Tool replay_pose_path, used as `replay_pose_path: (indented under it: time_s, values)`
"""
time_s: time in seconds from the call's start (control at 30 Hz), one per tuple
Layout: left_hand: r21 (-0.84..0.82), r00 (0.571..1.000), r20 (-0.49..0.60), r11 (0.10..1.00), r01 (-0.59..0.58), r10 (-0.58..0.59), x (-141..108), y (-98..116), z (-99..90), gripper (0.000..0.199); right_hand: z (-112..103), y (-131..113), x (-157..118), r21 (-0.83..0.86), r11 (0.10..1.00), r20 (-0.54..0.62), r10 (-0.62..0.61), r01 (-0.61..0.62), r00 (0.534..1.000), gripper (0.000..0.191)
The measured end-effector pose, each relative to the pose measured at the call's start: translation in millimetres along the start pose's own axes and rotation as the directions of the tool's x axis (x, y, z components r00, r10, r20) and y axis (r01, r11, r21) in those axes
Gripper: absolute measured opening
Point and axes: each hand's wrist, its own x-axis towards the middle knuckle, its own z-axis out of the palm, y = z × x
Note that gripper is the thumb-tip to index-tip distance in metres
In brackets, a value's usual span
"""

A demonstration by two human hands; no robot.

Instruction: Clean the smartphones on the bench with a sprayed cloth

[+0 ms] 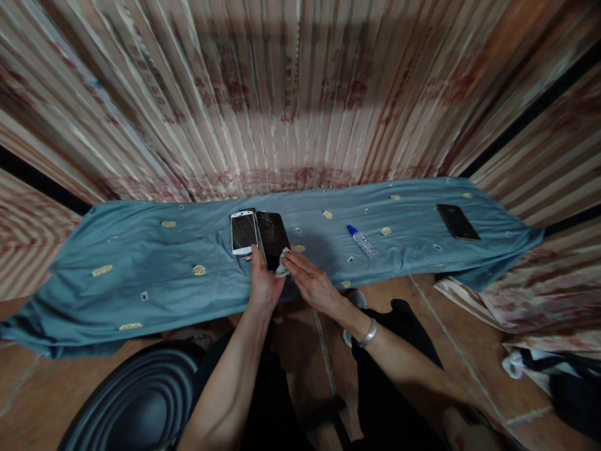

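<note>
My left hand [266, 285] grips the lower end of a black smartphone [272, 235], its thumb along the left edge. The phone's dark screen looks cracked near the top. In my right hand [307, 279] a small crumpled white tissue [282, 263] is pinched, pressed at the phone's lower right corner. Just left of it lies a white-framed smartphone [244, 233], with dark and light streaks across its screen. Something dark sits partly under the white phone, too hidden to name.
A teal patterned cloth [173, 300] covers the narrow table. Right of my hands lies a clear bottle with a blue cap [361, 241]; another dark phone [457, 222] rests at the far right. Pleated curtains [300, 94] hang behind. A black round stool [141, 401] stands at lower left.
</note>
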Motion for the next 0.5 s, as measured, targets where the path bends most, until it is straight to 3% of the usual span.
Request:
replay_pose_path:
  time_s: [0.27, 0.5]
  values:
    - [0.004, 0.999, -0.016, 0.999, 0.041, -0.041, -2.1, -5.6, 3.2, 0.043, -3.7, 15.2, 3.5, -0.042, 0.997, -0.05, 0.056, -0.058, 0.997, 0.052]
    - [0.063, 0.995, -0.067, 0.995, 0.084, -0.08, -6.5, -9.6, 8.2, 0.047, -3.5, -3.6, 3.7, -0.088, 0.992, -0.003, -0.091, 0.091, 0.996, 0.05]
